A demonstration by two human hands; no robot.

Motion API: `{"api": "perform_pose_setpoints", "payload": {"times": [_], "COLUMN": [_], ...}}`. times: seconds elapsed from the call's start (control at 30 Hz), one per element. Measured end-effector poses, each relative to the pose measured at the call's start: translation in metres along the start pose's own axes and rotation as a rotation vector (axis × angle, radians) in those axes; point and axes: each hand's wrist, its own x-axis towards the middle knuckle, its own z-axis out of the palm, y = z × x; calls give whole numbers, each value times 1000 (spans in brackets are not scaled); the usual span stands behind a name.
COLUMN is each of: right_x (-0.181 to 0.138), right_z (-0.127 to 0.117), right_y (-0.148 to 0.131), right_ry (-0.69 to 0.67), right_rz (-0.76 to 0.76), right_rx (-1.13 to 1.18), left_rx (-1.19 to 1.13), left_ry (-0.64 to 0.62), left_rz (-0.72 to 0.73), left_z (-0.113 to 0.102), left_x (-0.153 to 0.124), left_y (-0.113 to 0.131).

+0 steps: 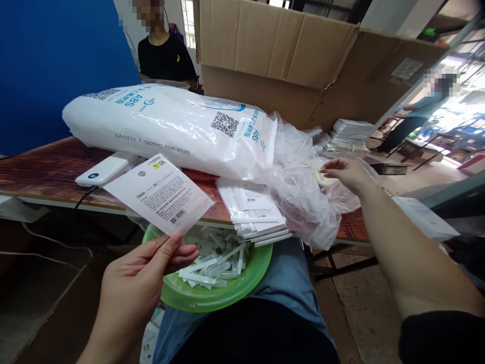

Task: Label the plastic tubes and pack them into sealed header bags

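My left hand [146, 275] pinches the lower corner of a printed white card in a clear plastic sleeve [161, 194], holding it tilted above a green basin [227, 298]. Barcode and price print face me. White and clear strips [212, 265] fill the basin, which rests at my lap. My right hand [345, 173] reaches over crumpled clear plastic bags [303, 192], its fingertips drawn together beside a pale yellow ring [320, 174] that looks like a tape roll. Whatever those fingertips may hold is too small to make out. Between the hands lies a fanned stack of sleeved cards [253, 207].
A big white sack [170, 129] lies along the wooden table [34, 169]. At its left is a white device with a cable [108, 169]. Cardboard [265, 48] stands behind. Stacked packs [350, 134] sit back right. One person [166, 60] is opposite; another [428, 108] stands far right.
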Motion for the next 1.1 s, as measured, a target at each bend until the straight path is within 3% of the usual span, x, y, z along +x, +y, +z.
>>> {"api": "perform_pose_setpoints", "payload": {"times": [0.07,0.13,0.33,0.43,0.47,0.5,0.57,0.67,0.77,0.9,1.1], "right_x": [-5,-7,-11,-45,-62,-80,-115,-154,-170,-174,-177], "right_z": [4,3,-6,5,12,21,41,74,104,133,148], "right_y": [10,9,-31,-65,-77,-88,-107,-123,-127,-128,-138], "right_ry": [-84,-86,159,258,269,206,-48,-526,-798,-871,-728], "right_rz": [28,19,-134,-322,-451,-543,-593,-435,-316,-275,-156], "right_rx": [-128,-267,-618,-632,-550,-418,-116,260,566,741,777], "left_rx": [-4,0,-3,-37,-48,-57,-66,-70,-72,-56,-65], "left_ry": [10,10,-9,-42,-59,-77,-118,-185,-242,-274,-281], "left_rz": [7,10,-7,-2,-2,-4,-10,-32,-69,-93,-107], "left_z": [0,-1,0,0,1,1,1,0,-2,-4,-2], "left_x": [-3,-4,-8,-12,-13,-15,-18,-23,-26,-25,-23], "left_y": [2,4,5,6,7,8,11,14,16,15,15]}}
